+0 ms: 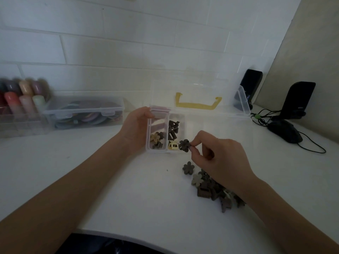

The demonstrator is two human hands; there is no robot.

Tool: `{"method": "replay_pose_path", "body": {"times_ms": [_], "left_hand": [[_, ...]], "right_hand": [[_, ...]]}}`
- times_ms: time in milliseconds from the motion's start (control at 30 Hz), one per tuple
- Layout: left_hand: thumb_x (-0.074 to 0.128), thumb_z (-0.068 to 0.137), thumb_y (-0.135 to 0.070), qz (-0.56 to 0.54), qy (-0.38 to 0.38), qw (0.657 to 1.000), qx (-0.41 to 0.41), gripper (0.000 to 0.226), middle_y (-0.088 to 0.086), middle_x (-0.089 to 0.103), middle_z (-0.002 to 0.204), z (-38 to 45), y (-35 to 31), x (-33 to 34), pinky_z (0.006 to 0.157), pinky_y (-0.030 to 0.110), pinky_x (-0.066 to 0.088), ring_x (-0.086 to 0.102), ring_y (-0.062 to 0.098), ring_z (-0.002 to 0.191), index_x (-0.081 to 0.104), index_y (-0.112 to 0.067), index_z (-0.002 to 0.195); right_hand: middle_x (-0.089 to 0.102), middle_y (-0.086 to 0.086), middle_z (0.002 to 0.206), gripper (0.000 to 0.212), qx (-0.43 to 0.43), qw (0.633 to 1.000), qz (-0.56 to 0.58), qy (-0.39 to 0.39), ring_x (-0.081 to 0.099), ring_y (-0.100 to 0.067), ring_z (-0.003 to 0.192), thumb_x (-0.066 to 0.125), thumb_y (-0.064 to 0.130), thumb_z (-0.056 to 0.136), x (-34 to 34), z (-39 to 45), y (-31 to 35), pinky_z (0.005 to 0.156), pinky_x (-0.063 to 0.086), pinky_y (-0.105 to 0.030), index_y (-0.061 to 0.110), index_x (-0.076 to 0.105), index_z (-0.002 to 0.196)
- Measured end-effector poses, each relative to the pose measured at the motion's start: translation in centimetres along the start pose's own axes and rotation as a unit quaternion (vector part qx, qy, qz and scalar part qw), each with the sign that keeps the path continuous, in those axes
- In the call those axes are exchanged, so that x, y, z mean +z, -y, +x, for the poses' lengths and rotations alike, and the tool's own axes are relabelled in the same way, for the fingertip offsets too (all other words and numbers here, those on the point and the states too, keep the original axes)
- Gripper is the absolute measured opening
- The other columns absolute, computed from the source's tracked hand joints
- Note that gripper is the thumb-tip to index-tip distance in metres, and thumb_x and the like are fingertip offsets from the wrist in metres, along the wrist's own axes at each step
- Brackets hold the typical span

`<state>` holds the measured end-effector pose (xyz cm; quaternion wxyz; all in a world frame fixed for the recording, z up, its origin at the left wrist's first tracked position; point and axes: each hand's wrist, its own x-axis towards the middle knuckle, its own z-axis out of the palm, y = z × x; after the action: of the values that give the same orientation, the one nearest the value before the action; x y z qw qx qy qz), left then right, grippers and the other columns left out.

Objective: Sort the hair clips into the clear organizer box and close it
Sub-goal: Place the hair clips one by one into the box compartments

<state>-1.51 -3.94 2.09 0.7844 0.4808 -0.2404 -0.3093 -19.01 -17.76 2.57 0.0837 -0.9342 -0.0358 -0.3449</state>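
Room: white brick wall [128, 43] behind a white desk [128, 189]; dim light, picture soft at the left edge.
Organizer box: small clear box [166, 151] on the desk, lid up, with compartments side by side; its right part is washed out by glare.
Left compartment: a pale flower clip [155, 137] and dark flower clips, with pinkish pieces farther back.
Middle compartment: dark square clips [172, 129] stacked at the back, a pale yellow square clip [173, 145] at the near end.
Left hand: left hand [134, 129] cupped against the box's left wall, fingers [146, 111] curled over its far left corner, holding it.
Right hand: right hand [220, 156] raised just right of the box's near end; thumb and forefinger pinch a dark flower clip [184, 145], the other fingers curled in.
Held clip: at the near right corner of the filled compartments; whether it touches the box I cannot tell.
Loose clips: a pile [212, 189] on the desk under the right wrist, mostly dark, one lone dark flower [188, 168] just left of it.
Behind: a bigger clear case [201, 99] with a yellow handle [197, 104].
Left side: a shut clear box [84, 112] of flat coloured pieces, beside blurred coloured bottles [23, 96].
Right side: two dark speakers [297, 99], a mouse [286, 131] and cables.
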Motion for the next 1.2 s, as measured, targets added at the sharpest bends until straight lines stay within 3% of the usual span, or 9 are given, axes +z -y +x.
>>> {"method": "replay_pose_path", "body": {"times_ms": [100, 233, 333, 433, 567, 667, 800, 1067, 1200], "left_hand": [[0.061, 0.051, -0.020, 0.007, -0.010, 1.000, -0.015, 0.050, 0.009, 0.060, 0.103, 0.0, 0.1, 0.0, 0.091, 0.043, 0.044, 0.060, 0.028, 0.094, 0.060, -0.009, 0.100], [0.049, 0.060, -0.021, 0.002, -0.002, 1.000, -0.029, 0.031, 0.005, 0.064, 0.076, -0.4, 0.0, 0.4, 0.064, 0.029, 0.046, 0.059, 0.023, 0.068, 0.066, -0.011, 0.084], [0.050, 0.061, -0.021, 0.003, -0.016, 1.000, -0.002, 0.031, 0.008, 0.060, 0.081, -0.3, 0.1, 0.5, 0.071, 0.034, 0.040, 0.052, 0.028, 0.077, 0.067, -0.010, 0.084], [0.049, 0.061, -0.020, -0.010, -0.017, 1.000, -0.007, 0.031, 0.006, 0.062, 0.079, -0.2, 0.2, 0.4, 0.075, 0.034, 0.040, 0.055, 0.025, 0.077, 0.071, -0.011, 0.080], [0.047, 0.061, -0.019, -0.015, 0.007, 1.000, -0.021, 0.030, 0.006, 0.064, 0.073, -0.2, 0.1, 0.7, 0.068, 0.031, 0.043, 0.059, 0.023, 0.068, 0.068, -0.011, 0.081], [0.050, 0.058, -0.019, -0.021, -0.008, 0.999, -0.028, 0.033, 0.007, 0.065, 0.079, 0.0, 0.1, 0.4, 0.076, 0.036, 0.042, 0.058, 0.026, 0.079, 0.065, -0.010, 0.085], [0.057, 0.050, -0.020, -0.010, -0.028, 0.999, -0.029, 0.042, 0.007, 0.062, 0.096, 0.4, 0.3, 0.1, 0.099, 0.049, 0.036, 0.057, 0.029, 0.100, 0.062, -0.012, 0.092], [0.054, 0.055, -0.021, -0.026, -0.010, 0.998, -0.049, 0.056, 0.013, 0.051, 0.111, 0.2, 0.3, 0.1, 0.086, 0.045, 0.043, 0.052, 0.030, 0.100, 0.055, -0.010, 0.111], [0.065, 0.042, -0.024, -0.025, -0.010, 0.998, -0.051, 0.069, 0.011, 0.056, 0.106, 0.3, 0.3, -0.1, 0.085, 0.046, 0.044, 0.053, 0.030, 0.100, 0.057, -0.011, 0.110]], "right_hand": [[0.032, 0.012, 0.042, 0.011, 0.001, 1.000, 0.015, -0.016, 0.031, -0.007, 0.034, 0.060, 0.022, 0.079, 0.0, 1.2, 1.2, 0.036, 0.034, -0.022, 0.023, 0.050, 0.075], [0.029, 0.012, 0.043, 0.009, -0.031, 0.998, -0.056, 0.011, 0.030, -0.007, 0.038, 0.060, 0.024, 0.082, 0.5, 4.9, 3.3, 0.037, 0.026, -0.022, 0.022, 0.053, 0.076], [0.051, 0.007, 0.055, 0.013, -0.037, 0.990, -0.132, 0.022, 0.045, -0.017, 0.046, 0.067, 0.018, 0.077, 1.4, 7.1, 4.7, 0.043, 0.010, -0.017, 0.024, 0.059, 0.086], [0.053, 0.005, 0.074, 0.010, -0.006, 0.983, -0.165, 0.077, 0.056, -0.020, 0.068, 0.050, 0.020, 0.090, 2.5, 7.7, 4.8, 0.044, 0.014, -0.023, 0.028, 0.053, 0.096], [0.051, 0.010, 0.053, 0.010, -0.004, 0.996, -0.089, 0.020, 0.045, -0.008, 0.045, 0.057, 0.033, 0.088, 2.0, 6.2, 3.2, 0.045, 0.031, -0.021, 0.026, 0.055, 0.080], [0.027, 0.014, 0.040, 0.011, -0.038, 0.996, 0.008, 0.080, 0.030, -0.002, 0.035, 0.064, 0.031, 0.082, 0.2, 4.5, 1.6, 0.041, 0.029, -0.017, 0.029, 0.055, 0.076], [0.033, 0.015, 0.040, 0.022, -0.011, 0.981, -0.009, 0.195, 0.042, -0.002, 0.041, 0.048, 0.053, 0.079, -1.6, 1.9, 0.1, 0.046, 0.028, -0.011, 0.040, 0.063, 0.088], [0.067, 0.015, 0.097, 0.039, 0.002, 0.957, -0.098, 0.272, 0.058, -0.004, 0.084, 0.043, 0.059, 0.087, -2.4, 1.1, 0.2, 0.065, 0.033, -0.018, 0.056, 0.043, 0.126], [0.052, 0.015, 0.065, 0.027, 0.017, 0.964, -0.065, 0.257, 0.049, -0.003, 0.064, 0.048, 0.056, 0.085, -2.3, 1.0, 0.4, 0.062, 0.039, -0.019, 0.045, 0.059, 0.107]]}}
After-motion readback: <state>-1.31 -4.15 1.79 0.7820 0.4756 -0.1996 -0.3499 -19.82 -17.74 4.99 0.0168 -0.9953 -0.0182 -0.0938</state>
